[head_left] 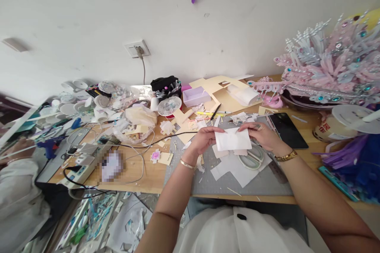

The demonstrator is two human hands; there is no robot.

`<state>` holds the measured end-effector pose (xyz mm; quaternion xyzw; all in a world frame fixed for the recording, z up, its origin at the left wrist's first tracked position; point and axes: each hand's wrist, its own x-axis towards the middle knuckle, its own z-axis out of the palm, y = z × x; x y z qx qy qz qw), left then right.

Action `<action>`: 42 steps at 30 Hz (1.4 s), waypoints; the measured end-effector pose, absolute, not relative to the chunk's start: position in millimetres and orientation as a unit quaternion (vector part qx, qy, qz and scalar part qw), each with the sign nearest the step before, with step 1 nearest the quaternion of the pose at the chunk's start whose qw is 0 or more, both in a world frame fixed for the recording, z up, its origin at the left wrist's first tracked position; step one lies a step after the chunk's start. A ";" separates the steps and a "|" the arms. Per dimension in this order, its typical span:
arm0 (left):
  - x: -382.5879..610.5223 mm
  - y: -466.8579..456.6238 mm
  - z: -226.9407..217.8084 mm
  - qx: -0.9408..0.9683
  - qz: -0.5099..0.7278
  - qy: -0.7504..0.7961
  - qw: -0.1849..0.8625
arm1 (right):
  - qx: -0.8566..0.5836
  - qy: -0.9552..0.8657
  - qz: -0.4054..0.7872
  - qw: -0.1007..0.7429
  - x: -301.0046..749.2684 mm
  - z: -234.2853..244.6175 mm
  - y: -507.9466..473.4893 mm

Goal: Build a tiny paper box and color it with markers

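Observation:
A small white sheet of paper (pixel 233 140) is stretched between my two hands above the grey cutting mat (pixel 204 184). My left hand (pixel 205 139) pinches its upper left edge, thumb along the top. At the upper right edge, my right hand (pixel 261 136) pinches it the same way. Below the sheet lie white paper pieces (pixel 242 176) and a pair of scissors (pixel 252 158) with pale handles, partly covered by the sheet. Small cut scraps are scattered around on the mat.
Right of the mat are a black phone (pixel 288 129), a lidded drink cup (pixel 335 128) and a pink beaded headdress (pixel 329 67). Behind stand a lilac box (pixel 196 97) and cream card sheets (pixel 219 83). Leftward lie a power strip (pixel 86 166), cables and a co-worker's sleeve (pixel 20 193).

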<state>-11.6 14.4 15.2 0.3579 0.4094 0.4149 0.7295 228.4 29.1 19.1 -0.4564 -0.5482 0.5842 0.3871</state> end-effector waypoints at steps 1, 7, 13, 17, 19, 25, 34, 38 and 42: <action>-11.1 14.7 15.7 0.353 0.416 0.407 0.732 | -0.457 -0.539 0.593 0.387 227.3 20.1 28.4; -9.5 15.9 16.6 0.335 0.431 0.393 0.740 | -0.453 -0.502 0.636 0.373 222.8 21.8 26.0; -7.7 16.5 12.0 0.339 0.432 0.391 0.739 | -0.451 -0.497 0.639 0.375 223.6 22.6 26.8; -4.8 14.4 11.8 0.378 0.431 0.432 0.697 | -0.424 -0.480 0.669 0.379 224.6 21.8 27.8; -2.7 13.6 11.7 0.399 0.435 0.445 0.674 | -0.424 -0.463 0.671 0.395 223.5 21.3 27.3; 3.2 13.6 9.5 0.429 0.472 0.450 0.625 | -0.477 -0.480 0.615 0.405 216.2 18.2 24.2; -2.1 12.7 18.4 0.505 0.304 0.448 0.672 | -0.440 -0.589 0.572 0.365 222.9 14.5 24.5; 9.3 8.4 16.3 0.454 0.426 0.484 0.615 | -0.439 -0.491 0.632 0.408 214.9 24.6 18.3; 20.2 2.8 15.0 0.418 0.491 0.480 0.595 | -0.453 -0.466 0.655 0.385 202.2 25.8 13.1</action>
